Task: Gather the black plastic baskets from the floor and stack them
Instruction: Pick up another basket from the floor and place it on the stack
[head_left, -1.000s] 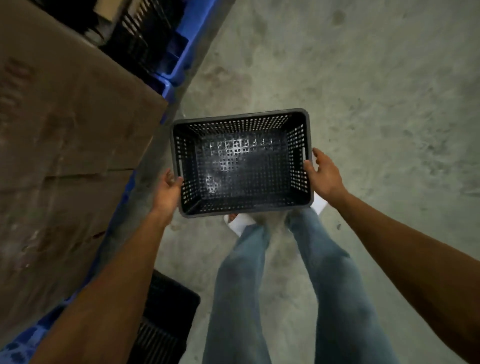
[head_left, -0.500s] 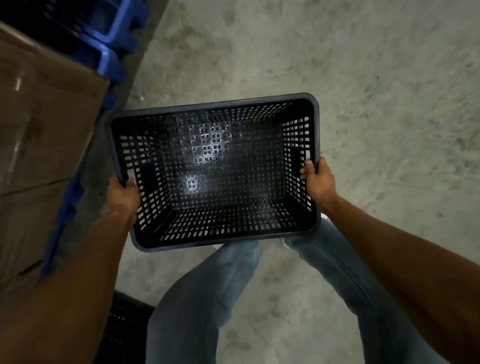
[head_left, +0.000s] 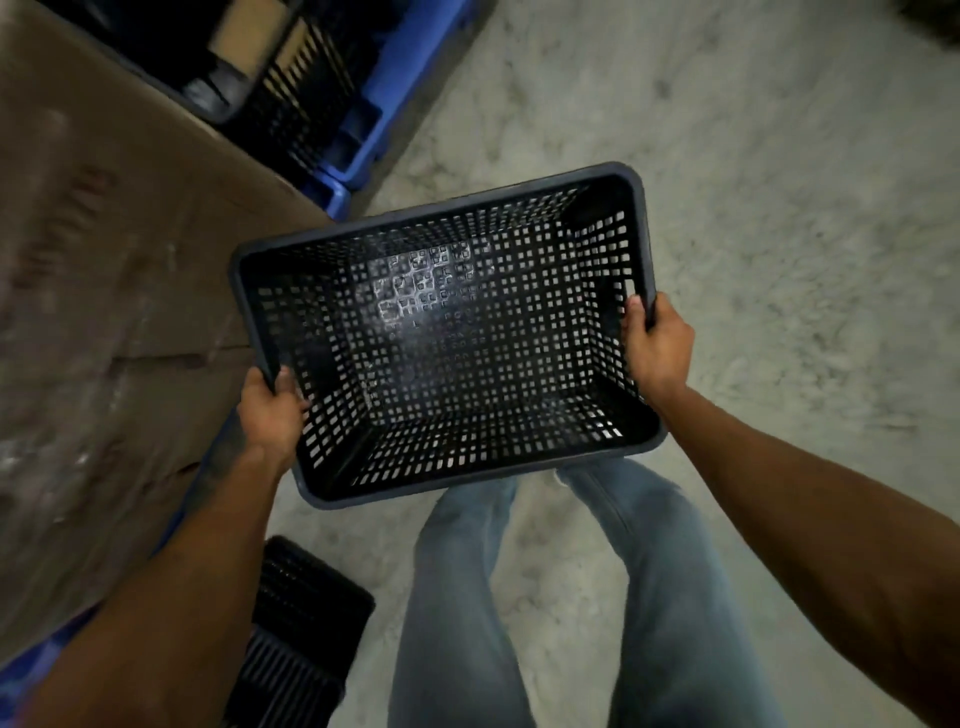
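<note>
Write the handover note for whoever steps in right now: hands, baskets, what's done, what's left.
Left hand: shut on the black basket's left rim.
Right hand: shut on its right rim.
The basket is empty, held tilted above the concrete floor, in front of the legs.
Another black basket sits low at the left, beside the cardboard box.
Done: one basket picked up.
Left: stack it; whether more remain on the floor cannot be seen.
</note>
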